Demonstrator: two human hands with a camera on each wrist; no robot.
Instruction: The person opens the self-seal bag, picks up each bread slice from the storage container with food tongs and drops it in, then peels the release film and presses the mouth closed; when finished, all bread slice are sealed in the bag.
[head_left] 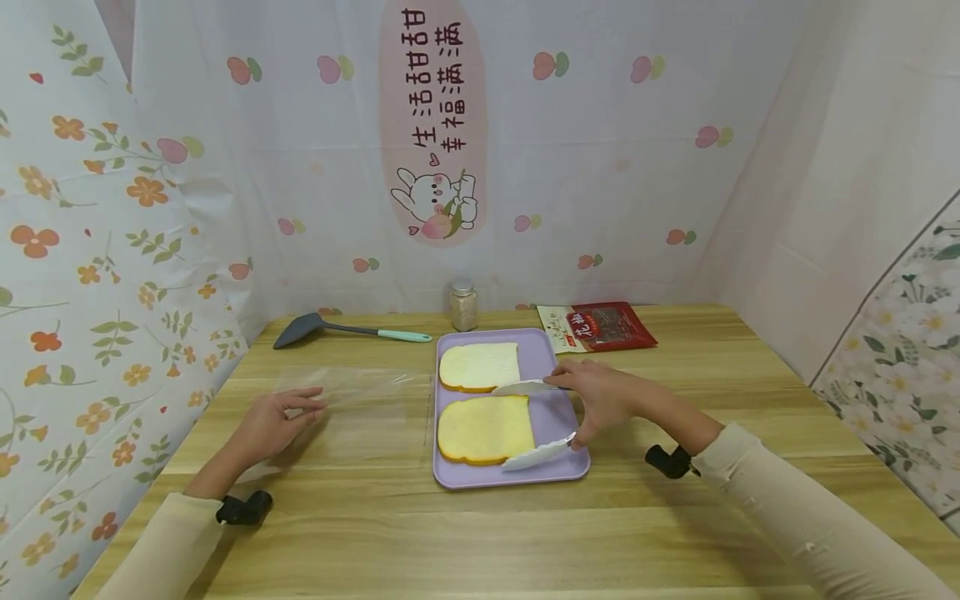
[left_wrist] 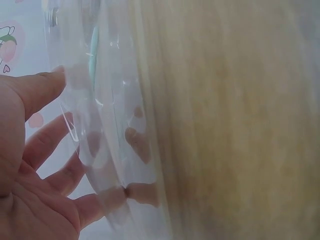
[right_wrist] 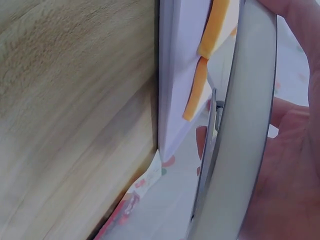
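Observation:
My right hand (head_left: 606, 396) grips a pair of tongs (right_wrist: 252, 115) with pale arms and white scalloped ends. Those ends stand apart: one is by the right edge of the far bread slice (head_left: 480, 365), the other at the corner of the near bread slice (head_left: 483, 427). Both slices lie flat on the lilac tray (head_left: 558, 418). To the left of the tray is a clear plastic bag (head_left: 375, 417). My left hand (head_left: 273, 423) is at its left end, thumb and fingers spread. In the left wrist view, some fingers show through the plastic (left_wrist: 107, 150).
Behind the bag lies a spatula (head_left: 352, 330) with a dark head and mint handle. A small lidded jar (head_left: 463, 307) stands behind the tray. A red spice packet (head_left: 607, 326) lies at the back right. Patterned curtains (head_left: 322, 167) hang around the wooden table (head_left: 450, 542).

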